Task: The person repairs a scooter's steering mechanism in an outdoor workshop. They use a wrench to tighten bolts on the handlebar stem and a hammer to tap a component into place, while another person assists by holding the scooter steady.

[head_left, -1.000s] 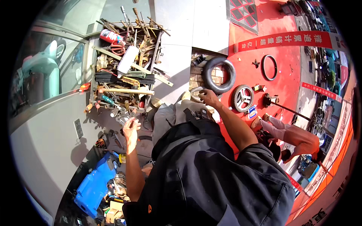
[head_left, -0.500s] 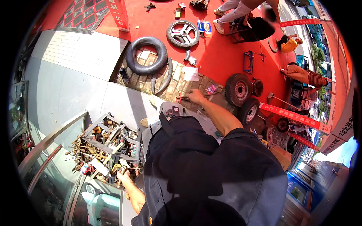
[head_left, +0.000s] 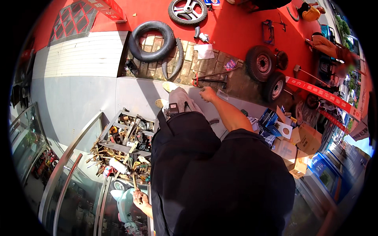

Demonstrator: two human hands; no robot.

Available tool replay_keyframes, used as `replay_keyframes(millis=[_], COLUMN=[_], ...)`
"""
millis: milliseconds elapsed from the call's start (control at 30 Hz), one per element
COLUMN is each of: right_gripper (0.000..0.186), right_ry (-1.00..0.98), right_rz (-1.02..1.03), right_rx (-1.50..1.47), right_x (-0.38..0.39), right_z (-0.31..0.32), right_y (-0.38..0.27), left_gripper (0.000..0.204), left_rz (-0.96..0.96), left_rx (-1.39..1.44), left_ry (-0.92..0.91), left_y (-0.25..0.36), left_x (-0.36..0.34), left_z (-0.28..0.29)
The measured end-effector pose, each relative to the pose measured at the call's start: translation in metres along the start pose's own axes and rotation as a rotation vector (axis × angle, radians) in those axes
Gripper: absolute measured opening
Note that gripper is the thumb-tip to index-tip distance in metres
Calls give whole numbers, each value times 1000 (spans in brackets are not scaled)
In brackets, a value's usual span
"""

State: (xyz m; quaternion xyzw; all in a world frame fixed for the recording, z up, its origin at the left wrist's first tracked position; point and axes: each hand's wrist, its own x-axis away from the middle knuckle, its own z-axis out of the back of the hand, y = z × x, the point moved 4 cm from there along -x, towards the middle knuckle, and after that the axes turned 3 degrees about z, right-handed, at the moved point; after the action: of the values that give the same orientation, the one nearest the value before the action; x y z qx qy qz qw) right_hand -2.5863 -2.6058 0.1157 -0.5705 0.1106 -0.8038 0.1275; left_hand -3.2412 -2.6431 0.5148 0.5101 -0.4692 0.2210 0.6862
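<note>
My left hand [head_left: 141,198] is closed round a wooden-handled tool [head_left: 135,181]; the tool's far end blends into the clutter behind it, so its kind is unclear. Beyond that hand lies a metal-framed tray [head_left: 114,147] heaped with hand tools, a white bottle [head_left: 119,166] among them. In front of my body, my right hand [head_left: 207,94] hangs with curled fingers above the grey step. Whatever its fingers hold, if anything, is hidden. Past it, a red-and-black tool [head_left: 195,80] rests on the paving.
A black inner tube [head_left: 136,45], a spoked wheel [head_left: 188,11] and a curved rubber strip [head_left: 179,59] lie ahead. Two tyred wheels [head_left: 260,63] stand to the right, near cardboard boxes [head_left: 309,138]. A curved metal rail [head_left: 67,151] and glass panels are at the left.
My left hand has drawn back from the tool tray, bringing the wooden handle into clear sight. My right hand has moved slightly. The view has shifted, showing more boxes at right.
</note>
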Motion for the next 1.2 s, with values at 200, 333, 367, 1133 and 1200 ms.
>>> replay_keyframes(millis=[200, 333, 367, 1133, 1200], right_gripper=[30, 28, 27, 32, 33], right_ry=[-1, 45, 50, 287, 255], right_rz=[35, -1, 1, 125, 104], right_rx=[-42, -44, -32, -331, -303], right_x=[4, 11, 14, -224, -260], right_z=[-1, 8, 8, 178, 216], right_y=[-22, 1, -1, -148, -206], left_gripper=[20, 23, 24, 14, 9], left_rz=[-71, -161, -188, 372, 392], left_rx=[31, -3, 3, -286, -303], left_ry=[-136, -309, -356, -764, -707], left_y=[21, 38, 39, -165, -182], left_x=[56, 70, 74, -162, -227], left_z=[-59, -113, -124, -631, -672])
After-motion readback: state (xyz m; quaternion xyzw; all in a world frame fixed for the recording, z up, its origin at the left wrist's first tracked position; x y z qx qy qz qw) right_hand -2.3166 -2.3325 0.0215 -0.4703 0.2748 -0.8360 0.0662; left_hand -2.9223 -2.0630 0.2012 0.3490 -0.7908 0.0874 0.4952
